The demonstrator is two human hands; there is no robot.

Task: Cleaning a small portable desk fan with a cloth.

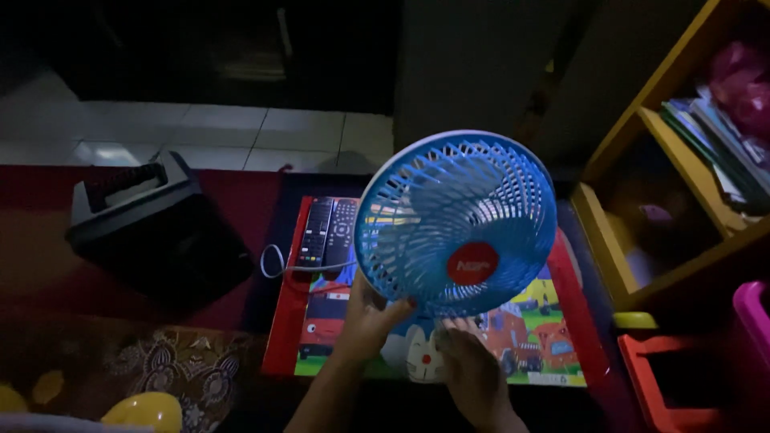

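Left hand [370, 314]: closed on the lower left rim of the fan [455, 223], fingers curled over the grille edge.
Right hand [472, 370]: wrapped around the fan's white base [425, 361], just below the grille; the grip itself is partly hidden in the dim light.
Fan: small, blue cage with a red hub, held tilted above the mat [437, 337], its face turned up toward the camera. The blades are seen through the grille; whether they turn cannot be told.
Cord [277, 261]: a thin white loop is seen left of the fan, running toward it; its far end is not shown.
Remotes [327, 232]: two dark ones lie side by side left of the fan, on the mat's upper left corner.
Mat: red-bordered, printed with cartoon vehicles, lying directly under the fan.
Black case [156, 232]: set well left of the fan, handle on top.
Shelf [682, 160]: yellow, right of the fan, with books in it.
Progress: the fan is judged lifted and in hand, not yet set down; no plug or socket is seen, so connection cannot be told.
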